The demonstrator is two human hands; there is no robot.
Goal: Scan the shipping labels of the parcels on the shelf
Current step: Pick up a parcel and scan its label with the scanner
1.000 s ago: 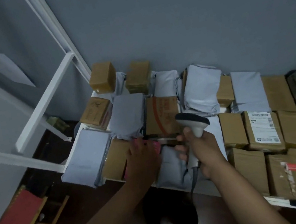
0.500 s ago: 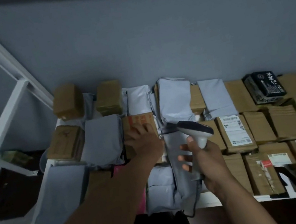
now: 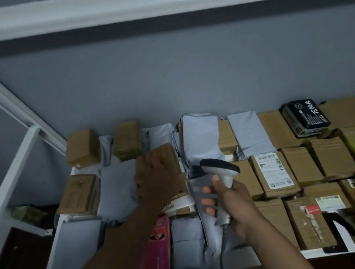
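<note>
A white shelf (image 3: 284, 257) against a grey wall (image 3: 185, 75) is packed with parcels lying flat, edge to edge. The right hand (image 3: 232, 204) grips the handle of a white barcode scanner (image 3: 220, 170), fingers curled round it, with the scanner's dark-topped head pointing left and away from the person and its cable (image 3: 222, 248) hanging down past the shelf's front edge. Just left of the scanner, the left hand (image 3: 158, 181) rests on a brown cardboard box (image 3: 165, 152), which tilts up at its far end; the fingers lie over the box's left side, though the blur keeps me from telling whether they curl round its edge. A white strip, perhaps a label, shows at the near end of that box, below the wrist. Right of the scanner lies a carton with a white shipping label (image 3: 273, 170) face up, its barcodes visible. Beyond the scanner a grey poly mailer (image 3: 203, 139) leans toward the wall, and another grey mailer (image 3: 118, 190) lies left of the left hand. A pink box (image 3: 155, 251) sits at the shelf's front edge, under the left forearm. Far right of the scanner, by the wall, is a black packet with white characters (image 3: 306, 117). A second labelled carton (image 3: 329, 201) lies near the front, right of the right wrist.
</note>
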